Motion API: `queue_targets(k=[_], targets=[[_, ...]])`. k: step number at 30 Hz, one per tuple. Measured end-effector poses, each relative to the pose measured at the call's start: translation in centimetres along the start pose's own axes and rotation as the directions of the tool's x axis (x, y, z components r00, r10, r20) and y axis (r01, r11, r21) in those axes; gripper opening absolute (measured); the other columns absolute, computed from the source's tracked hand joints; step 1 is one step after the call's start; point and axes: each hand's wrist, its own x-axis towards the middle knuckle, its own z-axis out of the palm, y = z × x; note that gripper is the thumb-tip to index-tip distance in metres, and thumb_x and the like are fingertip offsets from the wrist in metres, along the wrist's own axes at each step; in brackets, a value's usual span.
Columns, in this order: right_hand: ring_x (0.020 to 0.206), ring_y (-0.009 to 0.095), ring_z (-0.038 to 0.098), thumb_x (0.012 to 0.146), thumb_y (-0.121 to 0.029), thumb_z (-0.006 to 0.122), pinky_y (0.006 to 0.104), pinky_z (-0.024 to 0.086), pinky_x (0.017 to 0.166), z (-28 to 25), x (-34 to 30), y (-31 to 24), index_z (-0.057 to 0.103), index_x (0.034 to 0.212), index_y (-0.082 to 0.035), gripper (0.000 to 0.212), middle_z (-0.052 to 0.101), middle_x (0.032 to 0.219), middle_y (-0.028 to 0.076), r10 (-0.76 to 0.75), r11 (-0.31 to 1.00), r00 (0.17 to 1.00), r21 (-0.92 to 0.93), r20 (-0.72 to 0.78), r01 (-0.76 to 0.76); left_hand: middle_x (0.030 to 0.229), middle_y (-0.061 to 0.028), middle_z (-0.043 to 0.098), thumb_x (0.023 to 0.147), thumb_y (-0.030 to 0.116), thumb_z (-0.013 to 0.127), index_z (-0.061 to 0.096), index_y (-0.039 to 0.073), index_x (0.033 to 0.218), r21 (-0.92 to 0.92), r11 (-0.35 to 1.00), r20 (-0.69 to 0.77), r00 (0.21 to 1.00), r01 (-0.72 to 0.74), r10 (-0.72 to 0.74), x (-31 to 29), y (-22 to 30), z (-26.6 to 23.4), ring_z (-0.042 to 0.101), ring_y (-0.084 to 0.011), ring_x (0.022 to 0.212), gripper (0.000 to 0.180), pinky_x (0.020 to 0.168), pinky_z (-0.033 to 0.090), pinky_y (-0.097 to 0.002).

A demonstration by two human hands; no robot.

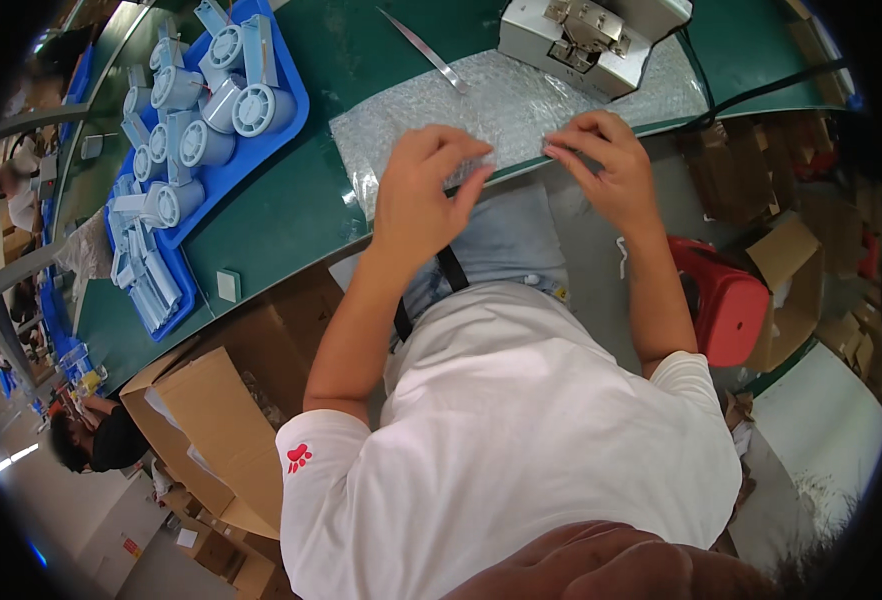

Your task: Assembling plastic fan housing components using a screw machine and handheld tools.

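Observation:
Both my hands are raised over the near edge of the bubble wrap (401, 125) on the green table, a short way apart. My left hand (423, 190) has its fingers curled and its thumb brought toward the index fingertip. Opposite it, my right hand (609, 172) is pinched, thumb and fingertips facing the left hand. Anything between the fingertips of either hand is too small or faint to make out. Beyond the left hand, metal tweezers (427, 52) lie partly on the wrap. A metal-topped grey machine (573, 45) stands beyond the right hand.
At left, a blue tray (286, 115) carries several light-blue cylindrical parts with handles; a smaller blue tray (176, 325) bears narrow parts. A pale square block (228, 286) lies near the table edge. A black cable (761, 92), red stool (731, 305) and cardboard boxes (226, 420) are around me.

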Motion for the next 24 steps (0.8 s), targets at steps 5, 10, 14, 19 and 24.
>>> queue_targets(k=[5,10,14,19,24], targets=[[0.079,0.025,0.062,0.077,-0.007,0.077,0.0314,0.051,0.071,0.4,0.0,-0.1,0.068,0.090,-0.004,0.015,0.063,0.088,0.007,-0.024,0.978,0.996,-0.207,0.082,0.040,0.092,-0.0104,0.064,0.075,0.003,0.076,0.072,0.006,0.094,-0.062,0.997,-0.020,0.999,0.041,-0.043,-0.6,0.3,-0.4,0.061,-0.0300,0.088,0.019,0.077,0.049,-0.0372],[0.071,0.023,0.059,0.084,-0.006,0.070,0.0332,0.050,0.065,-1.4,1.4,-1.5,0.064,0.091,-0.006,0.009,0.060,0.084,0.008,-0.014,0.993,0.999,-0.118,-0.032,0.010,0.093,-0.0107,0.065,0.077,0.001,0.075,0.072,0.004,0.094,-0.098,0.993,-0.053,0.996,0.070,-0.075,-1.2,0.7,-1.8,0.063,-0.0286,0.088,0.018,0.077,0.050,-0.0346],[0.070,0.012,0.057,0.088,-0.003,0.068,0.0252,0.046,0.064,-8.5,7.6,-2.6,0.065,0.093,-0.005,0.007,0.062,0.084,0.003,0.076,0.996,0.861,-0.003,-0.503,-0.090,0.092,-0.0105,0.066,0.078,-0.002,0.073,0.072,0.003,0.094,-0.141,0.985,-0.113,0.987,0.102,-0.118,-1.0,1.1,-2.9,0.065,-0.0235,0.084,0.016,0.072,0.049,-0.0305],[0.076,0.011,0.059,0.087,-0.004,0.071,0.0229,0.046,0.067,-10.0,13.7,-0.4,0.067,0.107,-0.003,0.020,0.066,0.087,0.002,-0.058,0.997,0.905,-0.073,-0.423,0.029,0.090,-0.0100,0.067,0.079,-0.002,0.073,0.072,0.003,0.092,-0.131,0.983,-0.100,0.985,0.126,-0.140,-1.3,1.0,-3.9,0.066,-0.0222,0.080,0.014,0.071,0.051,-0.0307],[0.095,0.014,0.058,0.089,-0.009,0.071,0.0288,0.050,0.083,-10.0,15.6,-3.0,0.054,0.128,0.001,0.044,0.061,0.111,0.010,-0.103,0.893,0.860,0.334,-0.499,0.301,0.091,-0.0083,0.068,0.081,0.000,0.072,0.071,0.003,0.093,-0.229,0.952,-0.091,0.969,0.204,-0.230,-0.4,1.3,-3.1,0.066,-0.0181,0.079,0.012,0.063,0.048,-0.0286]])
